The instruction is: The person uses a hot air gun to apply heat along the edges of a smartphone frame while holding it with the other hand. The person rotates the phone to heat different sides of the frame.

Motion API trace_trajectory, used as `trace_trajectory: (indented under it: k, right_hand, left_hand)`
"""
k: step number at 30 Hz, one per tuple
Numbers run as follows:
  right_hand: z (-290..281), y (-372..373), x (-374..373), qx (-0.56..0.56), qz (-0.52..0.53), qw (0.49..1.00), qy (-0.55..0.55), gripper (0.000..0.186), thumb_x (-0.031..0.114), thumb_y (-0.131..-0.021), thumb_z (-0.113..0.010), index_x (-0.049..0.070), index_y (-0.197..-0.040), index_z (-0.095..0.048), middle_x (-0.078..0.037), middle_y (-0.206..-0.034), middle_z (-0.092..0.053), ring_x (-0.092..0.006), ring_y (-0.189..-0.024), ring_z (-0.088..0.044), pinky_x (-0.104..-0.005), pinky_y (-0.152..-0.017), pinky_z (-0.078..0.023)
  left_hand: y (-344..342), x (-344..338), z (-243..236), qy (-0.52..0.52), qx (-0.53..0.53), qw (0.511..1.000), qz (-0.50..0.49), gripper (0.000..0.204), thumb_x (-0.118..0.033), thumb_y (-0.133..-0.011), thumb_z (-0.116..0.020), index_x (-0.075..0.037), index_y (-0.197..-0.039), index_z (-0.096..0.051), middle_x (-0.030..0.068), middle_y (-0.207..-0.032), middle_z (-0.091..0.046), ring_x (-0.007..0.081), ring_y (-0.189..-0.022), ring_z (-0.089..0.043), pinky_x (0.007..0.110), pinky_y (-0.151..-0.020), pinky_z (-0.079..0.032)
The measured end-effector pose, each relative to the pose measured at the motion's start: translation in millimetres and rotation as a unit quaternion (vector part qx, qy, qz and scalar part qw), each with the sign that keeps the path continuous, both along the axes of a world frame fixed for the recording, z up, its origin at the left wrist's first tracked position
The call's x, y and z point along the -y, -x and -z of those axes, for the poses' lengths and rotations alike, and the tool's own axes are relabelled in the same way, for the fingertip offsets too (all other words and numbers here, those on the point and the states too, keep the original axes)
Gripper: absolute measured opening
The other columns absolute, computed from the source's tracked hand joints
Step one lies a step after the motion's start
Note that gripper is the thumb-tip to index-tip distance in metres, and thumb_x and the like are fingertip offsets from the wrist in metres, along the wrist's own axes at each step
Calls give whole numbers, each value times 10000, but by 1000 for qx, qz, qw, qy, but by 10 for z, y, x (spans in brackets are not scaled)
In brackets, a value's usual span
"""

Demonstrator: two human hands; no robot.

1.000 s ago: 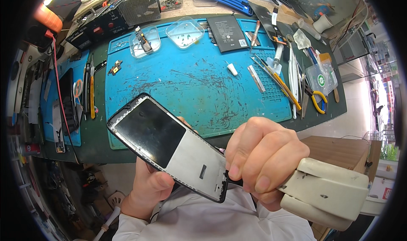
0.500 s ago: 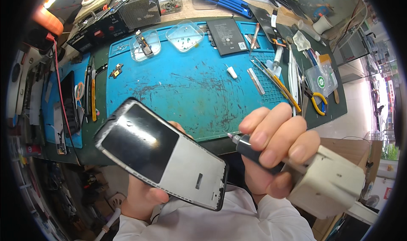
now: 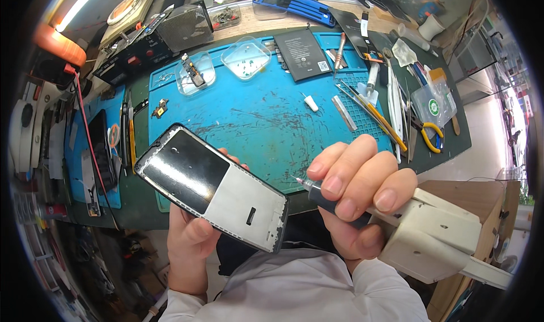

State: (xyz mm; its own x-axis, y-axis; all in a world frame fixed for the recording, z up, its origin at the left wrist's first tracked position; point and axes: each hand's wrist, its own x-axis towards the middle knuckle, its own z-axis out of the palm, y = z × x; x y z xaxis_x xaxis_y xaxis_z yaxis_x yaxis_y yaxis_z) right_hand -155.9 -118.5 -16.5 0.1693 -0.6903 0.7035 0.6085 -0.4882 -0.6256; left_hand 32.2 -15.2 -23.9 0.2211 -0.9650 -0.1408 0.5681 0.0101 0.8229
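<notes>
My left hand (image 3: 192, 240) grips a phone frame (image 3: 241, 200) from below, thumb on its near edge and fingertips showing past the far edge. The frame is tilted, its inner side toward me: a glossy black panel covers the left part, bare grey metal with a small dark slot the right. In my right hand (image 3: 362, 189), closed around it, is a dark syringe-like dispenser (image 3: 323, 197) with a thin needle tip pointing left toward the frame, apart from it. A beige boxy housing (image 3: 436, 237) adjoins the dispenser behind my fingers; how they join is hidden.
A scratched blue mat (image 3: 243, 124) lies beyond my hands. On it are a black battery (image 3: 301, 54), clear trays (image 3: 245, 57) with small parts, a white cap (image 3: 310, 103) and tweezers (image 3: 368, 112). Yellow-handled pliers (image 3: 429, 136) lie right; another phone (image 3: 101, 146) lies left.
The phone frame has shifted up and away from me. My right hand has moved slightly left with the dispenser, its grip unchanged. The whole view has shifted a little.
</notes>
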Motion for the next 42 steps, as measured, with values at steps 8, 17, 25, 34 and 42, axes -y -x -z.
trace_trajectory:
  k: [8, 17, 25, 34, 42]
  right_hand:
    - [-47, 82, 20, -16, -26, 999, -34, 333, 375, -945, -721, 194, -1173, -559, 8, -941, -591, -202, -962, -569, -419, -890, -508]
    - [36, 76, 60, -24, -4, 1000, -3, 379, 414, -933, -738, 205, -1194, -558, 31, -936, -583, -176, -949, -562, -391, -868, -522]
    - [38, -4, 22, 3, -32, 999, 6, 363, 355, -948, -722, 184, -1220, -552, 21, -953, -584, -178, -955, -557, -403, -896, -525]
    - [127, -95, -73, 5, -90, 995, 35, 289, 248, -1008, -657, 89, -1216, -535, -90, -1033, -642, -265, -1011, -602, -465, -913, -541]
    - [127, -156, -165, -6, -72, 997, 2, 205, 206, -990, -681, 79, -1119, -585, -85, -933, -671, -253, -917, -622, -429, -812, -565]
  left_hand:
    - [-301, -87, -186, -125, 61, 987, 85, 742, -312, -867, -828, 89, -1384, -477, 166, -1263, -654, 256, -1147, -666, 405, -975, -551]
    - [-541, -206, -520, -236, 139, 948, 160, 529, -95, -981, -652, 92, -1423, -431, 225, -1304, -614, 241, -1119, -680, 364, -934, -591]
    - [-361, -573, -144, -53, 490, 868, 51, 639, 155, -760, -732, -55, -1325, -519, 110, -1197, -504, 240, -1081, -642, 351, -960, -541]
    - [-262, -270, 45, 206, 825, 525, 27, 305, -115, -839, -679, -153, -1130, -759, 42, -1305, -680, 249, -1249, -610, 416, -1063, -465]
    - [-372, -34, -53, 307, 791, 528, 34, 155, -103, -861, -676, -123, -1002, -739, 20, -1122, -735, 187, -1068, -687, 356, -983, -506]
